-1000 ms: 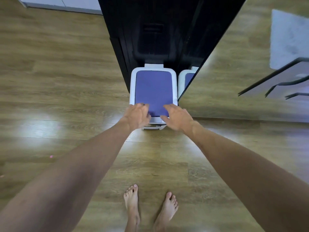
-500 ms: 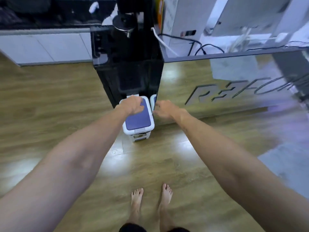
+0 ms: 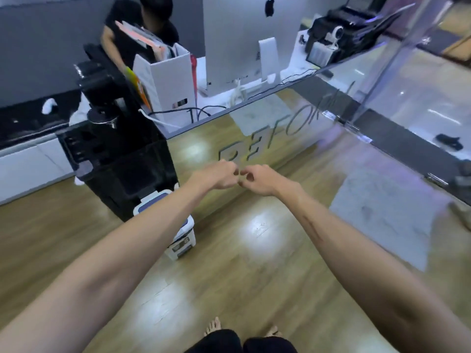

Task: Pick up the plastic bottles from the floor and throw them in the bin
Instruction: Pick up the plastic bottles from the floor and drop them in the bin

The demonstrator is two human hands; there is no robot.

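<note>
1. The bin (image 3: 178, 225), white with a purple lid, stands shut on the floor (image 3: 254, 263), against a black cabinet (image 3: 122, 169); the left forearm crosses it.
2. No bottle shows.
3. Left hand (image 3: 219, 175) and right hand (image 3: 260, 180) hang above and right of the bin, knuckles nearly touching, each grip curled loosely together, empty.
4. Bare feet (image 3: 212, 326) stand well below the bin.

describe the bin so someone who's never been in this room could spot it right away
Find the tall black cabinet at the end of the mirrored counter. The bin stands on the wooden floor against its base. It is small and white with a purple lid, the only such thing there.
</note>
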